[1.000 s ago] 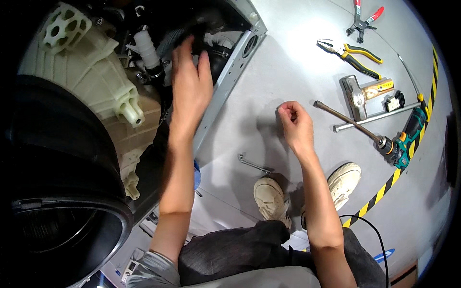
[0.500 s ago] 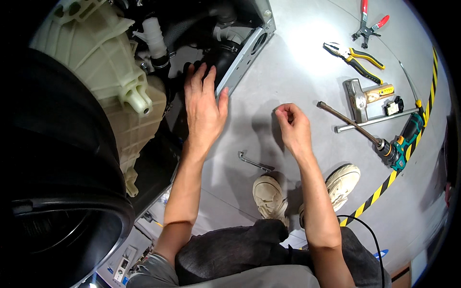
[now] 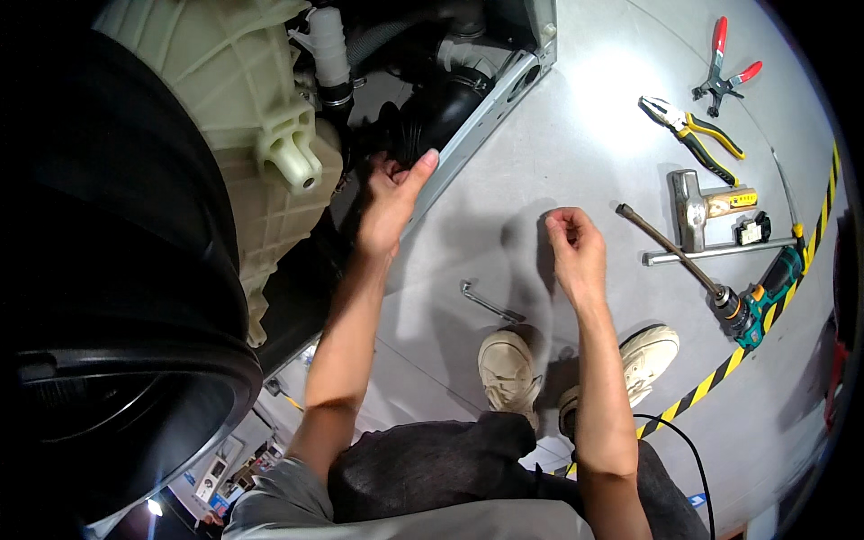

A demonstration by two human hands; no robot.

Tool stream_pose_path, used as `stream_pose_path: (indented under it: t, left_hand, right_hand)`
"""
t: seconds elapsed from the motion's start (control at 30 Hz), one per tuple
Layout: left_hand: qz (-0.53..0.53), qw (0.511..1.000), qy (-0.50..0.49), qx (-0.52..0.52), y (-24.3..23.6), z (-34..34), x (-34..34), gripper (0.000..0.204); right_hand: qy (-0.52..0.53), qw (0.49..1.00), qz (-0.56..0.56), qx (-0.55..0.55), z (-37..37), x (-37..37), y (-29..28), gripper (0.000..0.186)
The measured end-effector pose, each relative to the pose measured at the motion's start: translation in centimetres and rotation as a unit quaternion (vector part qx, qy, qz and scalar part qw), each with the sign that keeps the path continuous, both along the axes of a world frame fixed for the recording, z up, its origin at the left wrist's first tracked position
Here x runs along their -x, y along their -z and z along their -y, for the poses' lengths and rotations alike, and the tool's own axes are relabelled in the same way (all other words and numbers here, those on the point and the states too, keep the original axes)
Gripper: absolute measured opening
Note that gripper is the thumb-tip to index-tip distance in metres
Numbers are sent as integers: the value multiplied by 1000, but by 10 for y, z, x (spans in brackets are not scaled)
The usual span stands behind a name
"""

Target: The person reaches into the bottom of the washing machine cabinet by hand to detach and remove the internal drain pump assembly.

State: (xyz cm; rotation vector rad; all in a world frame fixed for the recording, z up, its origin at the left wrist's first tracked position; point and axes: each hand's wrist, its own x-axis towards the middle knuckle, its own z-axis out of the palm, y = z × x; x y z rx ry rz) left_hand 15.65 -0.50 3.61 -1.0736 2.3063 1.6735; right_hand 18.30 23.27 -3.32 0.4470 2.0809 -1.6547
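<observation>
My left hand (image 3: 391,198) is inside the open machine at its metal frame edge (image 3: 486,121), fingers curled down beside a ribbed black rubber hose (image 3: 441,112); their tips are hidden, so I cannot make out their hold. Left of it are a cream plastic tub (image 3: 225,108) with a molded bracket (image 3: 288,157), and a white fitting (image 3: 328,49) on a black hose. My right hand (image 3: 576,247) hangs over the grey floor with thumb and fingers pinched together; anything between them is too small to tell.
On the floor lie red-handled pliers (image 3: 718,67), yellow-black pliers (image 3: 688,135), a hammer (image 3: 691,211), a metal bar (image 3: 675,258), a drill (image 3: 756,315) with a long shaft, a small wrench (image 3: 490,301), striped tape (image 3: 706,387). The black drum door (image 3: 126,405) is lower left.
My left hand has slid toward me along the frame from higher up, and its fingers have curled inward. The machine shifts within the view. My right hand stays pinched in much the same spot.
</observation>
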Motion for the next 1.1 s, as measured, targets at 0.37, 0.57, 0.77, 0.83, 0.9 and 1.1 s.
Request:
stream_pose_path:
  t: [0.37,0.57,0.77,0.83,0.9,1.1]
  left_hand:
    - [16,1000,-8,-14,9,10,12,64]
    - [32,979,85,183,4,7,-6,60]
    - [-96,888,248,376,-52,-37,-23,31]
    - [-176,880,253,362,-59,-43,1,31]
    - [-174,891,222,356,-61,-45,30,36]
    - [116,874,337,331,-34,-21,111,74]
  right_hand:
    - [-11,1000,-9,0,-1,1,-2,15]
    - [-22,1000,2,4,-5,2,-6,15]
    - [-3,1000,0,-6,-9,9,-7,15]
    - [-11,1000,-3,-15,-7,14,-12,15]
    - [-27,999,-26,-20,-5,24,-18,16]
    - [-99,970,-215,-56,-1,88,-54,19]
